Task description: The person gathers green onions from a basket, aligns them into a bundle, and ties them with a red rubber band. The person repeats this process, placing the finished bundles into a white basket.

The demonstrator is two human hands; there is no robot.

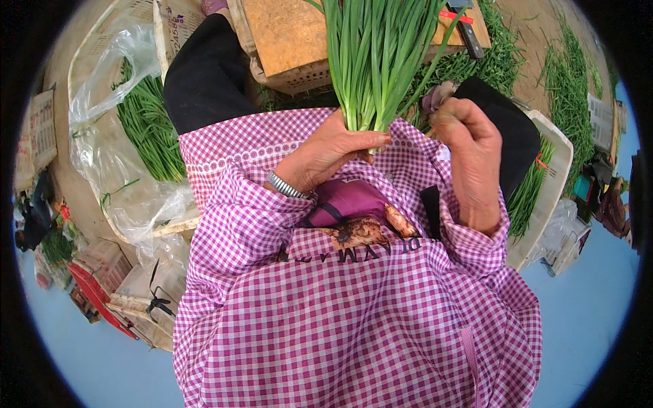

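Observation:
My left hand (336, 145), with a metal watch band at the wrist, grips a bunch of long green garlic chives (380, 61) near its pale cut ends. The leaves fan upward over a wooden board (288, 35). To the right of the bunch, my right hand (467, 143) is raised with curled fingers. Whether its fingertips pinch something small is hidden. A knife (469, 33) with a dark handle lies at the right part of the board. Below both hands is my pink checked apron (331, 316).
A plastic crate (86, 188) with a clear bag (148, 201) and chives (150, 132) stands left. Another crate (556, 153) holds chives with a red tie (541, 162). Loose greens (569, 86) lie on the floor. A plastic crate (301, 79) is under the board.

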